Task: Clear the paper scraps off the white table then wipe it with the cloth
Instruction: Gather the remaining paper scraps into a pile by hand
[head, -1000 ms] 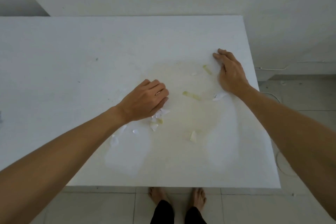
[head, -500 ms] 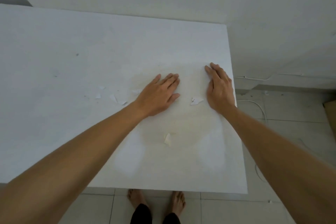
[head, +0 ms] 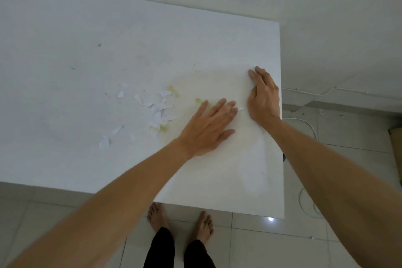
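A: Both grips wide and flat: left hand (head: 210, 124) mid-frame, right hand (head: 263, 95) by the counter (head: 65, 39) edge.

B: Paper scraps (head: 156, 109) lie left of centre; a sweep could smear yellow stains (head: 174, 90), scatter bits.

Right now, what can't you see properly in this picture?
- Head view: the cloth is not in frame.
- Table: its left end is cut off by the picture's edge.
- Left hand: motion-blurred, and it hides any scraps beneath it.
- A scrap between the hands: mostly hidden, right hand beside it.
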### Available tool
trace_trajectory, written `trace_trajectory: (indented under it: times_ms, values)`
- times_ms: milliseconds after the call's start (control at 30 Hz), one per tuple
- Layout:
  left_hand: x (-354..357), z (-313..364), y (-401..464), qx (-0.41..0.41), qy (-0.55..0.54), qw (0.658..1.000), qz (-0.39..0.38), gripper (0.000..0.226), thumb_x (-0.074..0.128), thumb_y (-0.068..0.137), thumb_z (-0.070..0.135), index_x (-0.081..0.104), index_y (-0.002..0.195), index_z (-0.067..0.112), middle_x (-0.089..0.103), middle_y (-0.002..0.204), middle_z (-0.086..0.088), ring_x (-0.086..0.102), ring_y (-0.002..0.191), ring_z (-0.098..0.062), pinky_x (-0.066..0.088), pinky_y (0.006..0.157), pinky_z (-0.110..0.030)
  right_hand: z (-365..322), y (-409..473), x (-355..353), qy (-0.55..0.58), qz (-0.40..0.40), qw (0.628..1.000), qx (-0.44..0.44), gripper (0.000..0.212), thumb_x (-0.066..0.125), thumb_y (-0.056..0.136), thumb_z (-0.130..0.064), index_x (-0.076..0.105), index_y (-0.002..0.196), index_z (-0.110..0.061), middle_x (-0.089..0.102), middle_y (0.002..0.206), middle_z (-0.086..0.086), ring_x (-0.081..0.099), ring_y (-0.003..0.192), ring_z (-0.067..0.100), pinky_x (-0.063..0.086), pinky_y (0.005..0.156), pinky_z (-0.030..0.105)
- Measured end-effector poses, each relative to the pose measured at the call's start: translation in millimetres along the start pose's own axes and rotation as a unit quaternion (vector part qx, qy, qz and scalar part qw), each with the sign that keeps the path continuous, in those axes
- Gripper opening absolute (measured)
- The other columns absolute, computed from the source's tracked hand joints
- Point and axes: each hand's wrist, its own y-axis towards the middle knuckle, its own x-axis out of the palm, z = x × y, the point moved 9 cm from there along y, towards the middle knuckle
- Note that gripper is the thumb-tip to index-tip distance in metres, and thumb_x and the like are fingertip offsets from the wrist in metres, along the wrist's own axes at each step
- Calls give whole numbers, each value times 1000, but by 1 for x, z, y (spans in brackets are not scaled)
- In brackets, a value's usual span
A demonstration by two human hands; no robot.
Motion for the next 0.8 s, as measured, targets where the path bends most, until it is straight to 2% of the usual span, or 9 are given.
trace_trajectory:
  times_ms: [133, 267, 367, 433, 500, 567, 633, 700, 800]
  values:
    - [9, -5, -13, -21, 43, 999, -14, 62, 19, 105, 48, 34, 154, 14, 30, 163, -5, 27, 151, -25, 27, 117, -56, 1, 0, 1, 5, -3, 1000, 0, 54, 36, 98, -1, 51, 148, -13, 42, 159, 4, 32, 150, 22, 25, 124, 43]
    - [1, -67, -38, -165, 74, 984, -13, 61, 26, 103, 47, 46, 147, 10, 41, 156, -9, 37, 145, -29, 30, 113, -58, 2, -1, 2, 11, -8, 1000, 6, 54, 35, 99, 0, 49, 149, -14, 39, 160, 2, 29, 151, 20, 21, 126, 41]
    - [-14, -99, -56, -214, 105, 971, -16, 53, 30, 105, 42, 51, 137, 7, 46, 149, -13, 39, 142, -32, 29, 112, -59, 1, -1, 1, 15, -5, 1000, 6, 54, 36, 98, 0, 49, 149, -13, 39, 159, 3, 30, 151, 21, 21, 125, 41]
    - [-31, -98, -62, -205, 100, 973, 32, 45, 30, 107, 37, 57, 126, 6, 51, 143, -12, 43, 139, -30, 33, 110, -54, 1, -1, 0, 15, -1, 1000, 4, 54, 36, 98, 1, 50, 148, -12, 41, 159, 4, 31, 150, 22, 23, 125, 41]
    - [-42, -79, -65, -142, 61, 985, 79, 43, 32, 107, 37, 60, 120, 8, 54, 139, -10, 46, 136, -30, 36, 107, -50, 0, -1, 0, 16, 0, 1000, 3, 54, 36, 98, 1, 51, 148, -12, 41, 158, 5, 32, 150, 23, 24, 125, 42]
    - [-35, -50, -70, -39, 28, 998, 51, 51, 34, 105, 48, 60, 126, 10, 52, 143, -11, 43, 139, -30, 35, 109, -50, 1, 0, 1, 17, 1, 1000, 0, 53, 36, 98, 0, 51, 147, -11, 42, 157, 5, 33, 149, 25, 26, 124, 44]
    - [-16, -35, -79, 23, 28, 999, -11, 64, 32, 102, 61, 53, 139, 13, 44, 152, -10, 34, 146, -28, 30, 114, -54, 1, 1, 1, 16, 4, 1000, -4, 53, 35, 97, 0, 51, 147, -12, 43, 157, 5, 35, 149, 26, 27, 123, 45]
    - [-5, -45, -82, 7, 32, 999, -24, 66, 31, 100, 64, 47, 145, 18, 39, 157, -7, 31, 148, -27, 26, 116, -56, 2, 1, 2, 12, 3, 1000, -5, 54, 36, 97, 1, 51, 147, -12, 42, 157, 6, 34, 149, 26, 28, 123, 45]
    - [-7, -85, -65, -63, 30, 998, 10, 58, 33, 102, 56, 51, 140, 16, 45, 152, -8, 38, 144, -28, 28, 113, -54, 0, 2, 5, 0, 8, 1000, -11, 55, 37, 95, 2, 51, 146, -10, 43, 156, 9, 36, 148, 27, 28, 122, 48]
